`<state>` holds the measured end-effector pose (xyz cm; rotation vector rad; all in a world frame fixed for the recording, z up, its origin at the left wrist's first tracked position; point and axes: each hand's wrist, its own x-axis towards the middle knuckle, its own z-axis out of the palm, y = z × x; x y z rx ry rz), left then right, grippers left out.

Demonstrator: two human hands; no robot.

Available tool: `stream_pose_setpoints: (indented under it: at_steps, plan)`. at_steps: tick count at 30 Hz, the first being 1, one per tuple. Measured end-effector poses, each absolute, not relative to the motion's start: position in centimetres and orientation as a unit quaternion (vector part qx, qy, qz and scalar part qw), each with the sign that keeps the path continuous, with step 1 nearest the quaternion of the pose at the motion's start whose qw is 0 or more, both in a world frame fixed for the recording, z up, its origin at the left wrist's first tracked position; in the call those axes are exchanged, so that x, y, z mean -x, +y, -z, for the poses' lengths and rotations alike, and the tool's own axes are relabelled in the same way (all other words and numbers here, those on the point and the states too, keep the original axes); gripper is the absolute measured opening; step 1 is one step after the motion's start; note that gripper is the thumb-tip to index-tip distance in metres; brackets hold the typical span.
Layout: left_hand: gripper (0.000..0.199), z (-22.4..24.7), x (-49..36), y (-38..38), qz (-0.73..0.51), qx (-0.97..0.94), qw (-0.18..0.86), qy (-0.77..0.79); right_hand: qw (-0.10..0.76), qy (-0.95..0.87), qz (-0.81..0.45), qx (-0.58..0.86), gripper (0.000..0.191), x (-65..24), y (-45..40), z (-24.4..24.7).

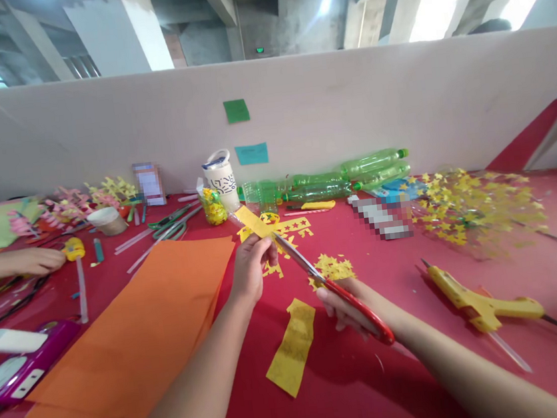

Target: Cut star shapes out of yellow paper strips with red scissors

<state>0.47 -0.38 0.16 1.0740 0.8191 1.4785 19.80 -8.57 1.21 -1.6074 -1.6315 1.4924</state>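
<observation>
My left hand [253, 265] pinches a strip of yellow paper [254, 221], holding it up over the table. In my right hand [345, 303] is a pair of red-handled scissors [352, 300], its blades pointing up and left to the strip's lower right end. Whether the blades have cut into the paper I cannot tell. Just beyond the scissors lies a pile of small yellow stars [334, 268]. Yellow scraps with star-shaped holes [295, 226] are behind my left hand. A creased yellow piece [294, 348] rests on the red table between my forearms.
Orange sheets [136, 332] lie at left, beside a purple power strip [22, 366]. Another person's hand [28, 262] is at a yellow glue gun [74, 248]. At right are a second yellow glue gun [480, 300] and a star bunch [474, 207]. Green bottles [374, 166] line the partition.
</observation>
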Motion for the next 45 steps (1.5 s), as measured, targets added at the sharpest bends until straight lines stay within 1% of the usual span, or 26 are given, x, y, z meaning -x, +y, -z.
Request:
stream_pose_setpoints:
  at_steps: [9,17,36,41,45]
  plan:
    - [0.015,-0.2,0.4,0.0,-0.591,-0.467,0.563,0.34,0.201,-0.597,-0.538,0.559,0.056,-20.0,-8.6,-1.8]
    - [0.021,-0.2,1.3,0.3,-0.553,-0.504,0.572,0.335,0.194,-0.6,-0.539,0.559,0.053,-20.2,-8.5,-2.4]
    - [0.02,0.0,1.4,0.5,-0.552,-0.499,0.57,0.348,0.186,-0.595,-0.545,0.56,0.051,-20.0,-8.4,-2.3]
    - [0.02,0.0,1.1,0.3,-0.563,-0.501,0.557,0.348,0.206,-0.591,-0.541,0.562,0.053,-19.9,-8.4,-1.9]
    - [0.02,-0.2,0.8,-0.1,-0.572,-0.5,0.543,0.358,0.206,-0.596,-0.541,0.557,0.055,-20.0,-8.3,-1.5]
